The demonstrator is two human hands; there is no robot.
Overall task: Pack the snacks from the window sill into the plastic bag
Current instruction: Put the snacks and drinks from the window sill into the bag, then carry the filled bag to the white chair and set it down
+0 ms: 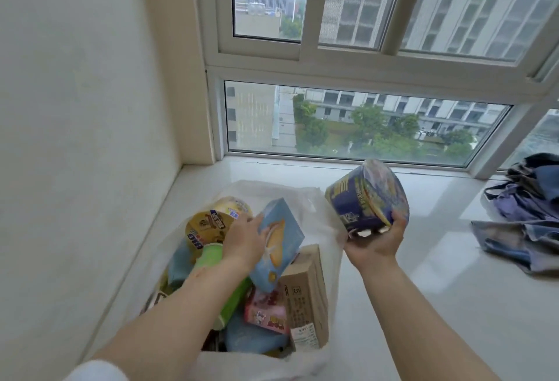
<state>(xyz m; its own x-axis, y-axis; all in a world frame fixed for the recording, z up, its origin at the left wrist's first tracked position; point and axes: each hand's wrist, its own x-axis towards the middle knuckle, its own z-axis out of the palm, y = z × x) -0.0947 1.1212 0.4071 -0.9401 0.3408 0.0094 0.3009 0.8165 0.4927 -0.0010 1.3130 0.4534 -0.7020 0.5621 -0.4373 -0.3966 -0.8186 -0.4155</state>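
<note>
Sill (pixel 423 259): plastic bag (pixel 320 199), clothes (pixel 526 223).

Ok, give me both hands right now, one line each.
Left hand: closed on the light blue box, over the plastic bag.
Right hand: closed on the dark blue noodle bowl, held tilted above the sill.

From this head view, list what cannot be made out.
- Lower contents of the plastic bag: covered by the left hand, the light blue box and the brown carton.
- Print on the blue noodle bowl in the right hand: blurred.
- Dark cloth bundle: cut off by the right edge.
</note>
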